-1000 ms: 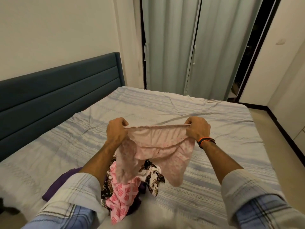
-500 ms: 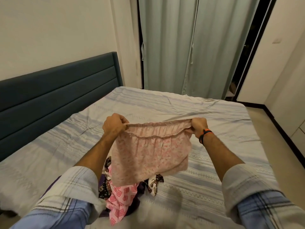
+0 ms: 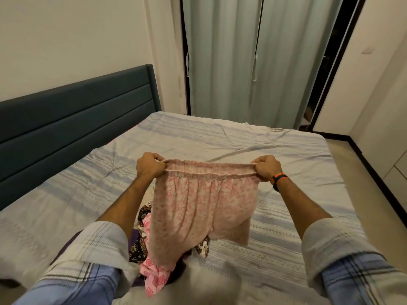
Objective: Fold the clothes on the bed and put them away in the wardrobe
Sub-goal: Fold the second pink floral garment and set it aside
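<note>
Pink floral garment (image 3: 202, 208) stretched between both hands, fingers (image 3: 154, 166) gripping its waistband (above the bed (image 3: 286, 150)).

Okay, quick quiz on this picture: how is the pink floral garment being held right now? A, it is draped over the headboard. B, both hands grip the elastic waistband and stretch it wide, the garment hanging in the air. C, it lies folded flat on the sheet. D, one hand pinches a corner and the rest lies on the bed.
B: the left hand and right hand each grip an end of the waistband, and the pink floral garment hangs above the bed.
</note>
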